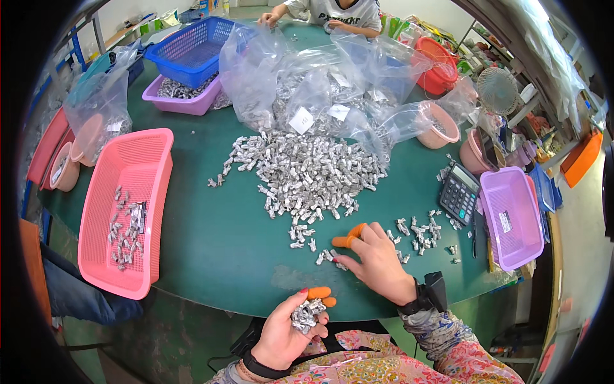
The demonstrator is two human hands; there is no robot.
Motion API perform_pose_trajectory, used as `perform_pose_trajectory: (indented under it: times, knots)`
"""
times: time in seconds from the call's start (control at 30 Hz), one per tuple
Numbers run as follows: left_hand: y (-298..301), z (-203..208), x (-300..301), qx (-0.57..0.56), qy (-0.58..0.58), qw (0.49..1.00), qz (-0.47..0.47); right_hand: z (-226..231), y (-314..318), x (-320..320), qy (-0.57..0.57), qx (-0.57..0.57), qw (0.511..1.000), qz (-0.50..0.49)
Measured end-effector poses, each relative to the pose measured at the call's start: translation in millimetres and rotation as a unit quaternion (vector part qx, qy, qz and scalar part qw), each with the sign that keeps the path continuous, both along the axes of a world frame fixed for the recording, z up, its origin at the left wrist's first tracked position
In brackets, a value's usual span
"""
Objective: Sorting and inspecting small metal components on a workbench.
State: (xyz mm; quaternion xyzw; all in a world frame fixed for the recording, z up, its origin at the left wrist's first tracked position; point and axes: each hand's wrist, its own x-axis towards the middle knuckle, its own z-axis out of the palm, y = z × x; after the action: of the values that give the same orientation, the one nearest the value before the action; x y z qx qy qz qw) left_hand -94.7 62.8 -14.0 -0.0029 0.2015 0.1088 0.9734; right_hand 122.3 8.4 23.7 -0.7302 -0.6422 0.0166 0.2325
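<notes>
My left hand (288, 329) is cupped near the table's front edge, fingers curled round a handful of small silver metal parts (307, 313). Orange finger cots cover two of its fingertips. Over the green table, my right hand (377, 259) reaches forward with two orange-capped fingers bent and the thumb apart from them. Next to its thumb lie a few loose metal parts (323, 256); nothing shows between these fingers, though the palm is hidden. Beyond both hands spreads a large pile of the same metal parts (313, 173). A smaller scatter of metal parts (422, 235) lies right of my right hand.
A pink basket (160, 198) with some parts stands at left. Clear plastic bags (256, 70) full of parts back the pile. A calculator (459, 192) and a purple basket (511, 221) are at right, stacked blue (185, 61) and purple baskets at far left. Another person (348, 16) sits opposite.
</notes>
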Motion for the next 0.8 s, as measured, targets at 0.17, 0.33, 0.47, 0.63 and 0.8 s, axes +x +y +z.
perform_pose_trajectory:
  times: [0.17,0.33,0.47,0.63,0.8]
  knots:
    - [0,5,-2,0.016,0.038,0.999,-0.003,-6,2,2,0.037,-0.005,0.999,0.016]
    - [2,3,0,0.026,0.035,0.999,-0.005,7,3,3,0.216,-0.039,0.975,-0.018]
    - [5,5,5,0.037,0.045,0.998,-0.006,18,9,2,0.317,-0.045,0.947,-0.012]
    - [28,12,-27,-0.009,0.065,0.996,0.067,55,-40,112,0.378,0.136,0.898,-0.178]
    - [84,35,-34,0.089,0.116,0.948,0.284,105,-70,193,0.269,0.291,0.879,-0.264]
